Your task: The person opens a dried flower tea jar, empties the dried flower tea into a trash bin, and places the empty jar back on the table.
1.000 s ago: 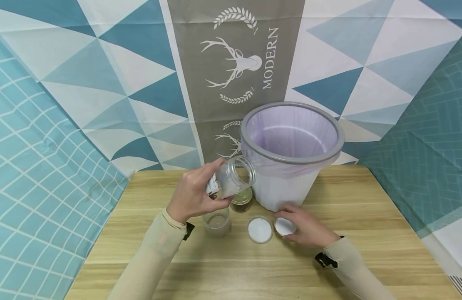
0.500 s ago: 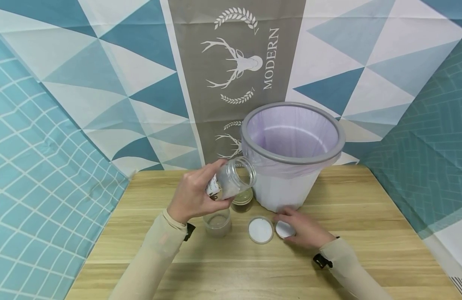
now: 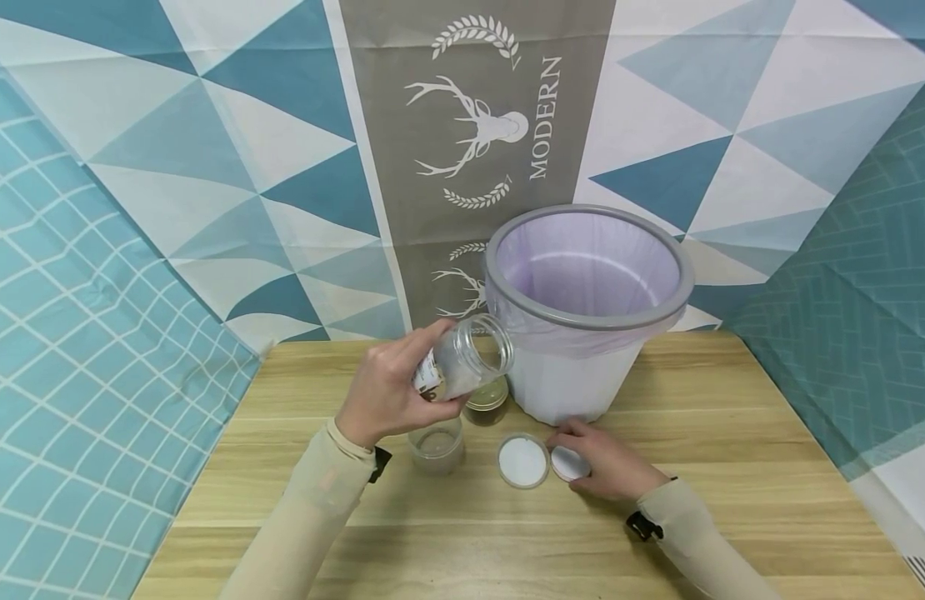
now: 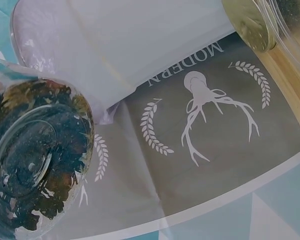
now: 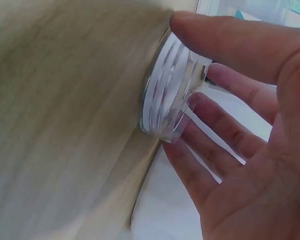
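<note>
In the head view my left hand [image 3: 398, 387] grips a clear jar [image 3: 466, 367] with a torn label. The jar is tilted, its open mouth facing right in front of the bin. Its bottom [image 4: 35, 155], seen close in the left wrist view, carries dark brown scraps. Low at the table, my right hand [image 3: 608, 462] holds a small round lid [image 3: 570, 463] with a white face. Seen from the right wrist, thumb and fingers lie on opposite sides of its clear, ridged wall [image 5: 167, 95]. A second white-faced lid [image 3: 523, 461] lies flat just left of it.
A white bin [image 3: 582, 375] with a grey rim and lilac liner stands behind the hands. Under the left hand stand an open clear jar [image 3: 436, 450] and a jar with a gold lid [image 3: 487, 400]. Printed cloth hangs behind the wooden table [image 3: 462, 550].
My right hand has shifted slightly and its fingers sit closer round the small lid, which lies a little nearer to me. The left hand and its tilted jar have hardly moved.
</note>
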### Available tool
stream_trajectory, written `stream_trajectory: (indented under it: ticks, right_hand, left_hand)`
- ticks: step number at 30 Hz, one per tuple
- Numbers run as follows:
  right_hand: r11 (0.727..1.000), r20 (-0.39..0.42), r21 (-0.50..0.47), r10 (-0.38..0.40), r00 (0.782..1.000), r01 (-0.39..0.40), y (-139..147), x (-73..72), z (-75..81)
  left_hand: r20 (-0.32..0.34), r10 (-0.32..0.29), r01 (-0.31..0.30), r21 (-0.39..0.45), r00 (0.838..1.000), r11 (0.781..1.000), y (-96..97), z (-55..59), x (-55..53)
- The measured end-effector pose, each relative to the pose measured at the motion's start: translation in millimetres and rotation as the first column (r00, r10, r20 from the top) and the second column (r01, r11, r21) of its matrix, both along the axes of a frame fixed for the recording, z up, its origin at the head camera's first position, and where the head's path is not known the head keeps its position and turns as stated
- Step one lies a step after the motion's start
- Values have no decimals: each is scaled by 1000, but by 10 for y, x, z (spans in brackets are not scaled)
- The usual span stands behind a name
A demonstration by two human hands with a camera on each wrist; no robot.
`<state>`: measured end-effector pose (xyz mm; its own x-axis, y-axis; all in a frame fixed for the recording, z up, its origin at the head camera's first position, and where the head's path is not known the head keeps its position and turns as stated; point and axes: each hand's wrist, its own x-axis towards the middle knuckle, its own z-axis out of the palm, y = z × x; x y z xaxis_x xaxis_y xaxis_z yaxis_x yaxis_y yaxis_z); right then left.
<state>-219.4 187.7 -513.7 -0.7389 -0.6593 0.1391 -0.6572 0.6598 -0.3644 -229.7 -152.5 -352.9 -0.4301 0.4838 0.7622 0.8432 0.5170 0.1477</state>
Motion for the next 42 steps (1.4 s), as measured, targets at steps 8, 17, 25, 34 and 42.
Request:
stream_trajectory:
  ticks: [8,17,25,34,42]
  right_hand:
    - [991,-237,-117,29,971,-58,7,68,241]
    - [825,-733,-484,-201,649,-291,-14,234,1126]
    - [730,-691,-651,-458,559,-208,14,59,1653]
    - [864,-682,-503,-388,620,-12,-9,-266,1691]
    - [905,-734,-424,-347,584,5,-86,-389,1620]
  left_hand:
    - [-3,-15,15,16,1000,1000,-10,65,-16]
    - [-69,23,-24,-5,997,1000,-35,289,-157]
    - [-94,94,-98,-34,991,995,-45,726,-402]
    - [-142,180,-191,-66,973,979,-15,1125,-602]
    - [-155,253,-269,-96,955,958,13,1420,-742]
